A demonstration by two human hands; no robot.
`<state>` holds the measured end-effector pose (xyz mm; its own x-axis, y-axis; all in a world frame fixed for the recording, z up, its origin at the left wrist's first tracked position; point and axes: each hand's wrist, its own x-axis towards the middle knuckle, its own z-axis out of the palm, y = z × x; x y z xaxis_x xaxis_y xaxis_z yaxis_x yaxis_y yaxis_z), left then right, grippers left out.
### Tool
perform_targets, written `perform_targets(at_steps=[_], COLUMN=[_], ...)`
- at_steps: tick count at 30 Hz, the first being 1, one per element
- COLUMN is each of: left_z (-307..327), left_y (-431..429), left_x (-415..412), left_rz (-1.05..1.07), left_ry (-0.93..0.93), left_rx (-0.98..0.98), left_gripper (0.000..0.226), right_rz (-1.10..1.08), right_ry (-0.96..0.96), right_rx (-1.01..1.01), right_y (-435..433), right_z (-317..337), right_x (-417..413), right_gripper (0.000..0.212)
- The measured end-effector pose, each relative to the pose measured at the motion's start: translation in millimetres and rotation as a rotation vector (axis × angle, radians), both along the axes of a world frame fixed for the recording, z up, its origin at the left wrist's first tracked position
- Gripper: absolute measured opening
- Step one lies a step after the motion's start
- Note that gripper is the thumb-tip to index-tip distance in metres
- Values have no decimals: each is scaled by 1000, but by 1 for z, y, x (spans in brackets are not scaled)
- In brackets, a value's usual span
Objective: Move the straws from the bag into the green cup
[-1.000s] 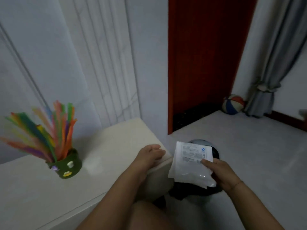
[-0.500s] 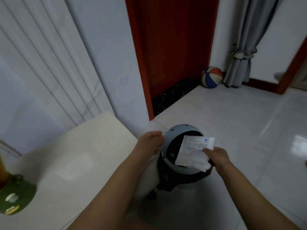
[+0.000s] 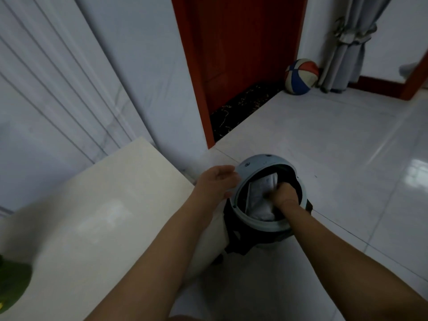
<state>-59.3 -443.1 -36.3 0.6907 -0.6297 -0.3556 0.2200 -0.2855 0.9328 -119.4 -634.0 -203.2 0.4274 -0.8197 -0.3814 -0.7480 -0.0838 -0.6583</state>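
My right hand (image 3: 284, 193) is down inside the mouth of a round grey bin (image 3: 259, 222) on the floor, closed on the white plastic bag (image 3: 259, 198), which lies crumpled within the rim. My left hand (image 3: 215, 183) rests with fingers apart at the table corner, touching the bin's left rim. The green cup (image 3: 11, 286) shows only as a dark green edge at the far left of the cream table (image 3: 97, 218); its straws are out of frame.
A red-brown door (image 3: 238, 54) stands behind the bin. A red, white and blue ball (image 3: 301, 76) lies by a grey curtain (image 3: 347, 42) at the back right. Glossy white floor tiles (image 3: 347, 158) spread to the right.
The view swung right and down, pushing the cup and straws almost out of frame. My right hand carried the bag from above the bin down into its opening. My left hand stayed at the table corner.
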Motion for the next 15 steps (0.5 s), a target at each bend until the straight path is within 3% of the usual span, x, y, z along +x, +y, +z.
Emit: perform_targets(at_steps=[1,5,8,15], left_z=[0,-1,4,23], left_y=[0,3,4,18], left_x=[0,0,-3,-18], left_rz=[8,13,24,52], left_ry=[3,9,12,-6], left_rx=[-1,-9,-17,-57], left_gripper=[29,31,30,36], right_rz=[17,38,16,-70], right_ry=[13,16,24,-324], right_rx=[-1,-48,-107,-57], right_y=[0,2,6,23], right_z=[-4,-7,8,67], right_x=[1,1,-6,-31], right_gripper=[17,48,52,53])
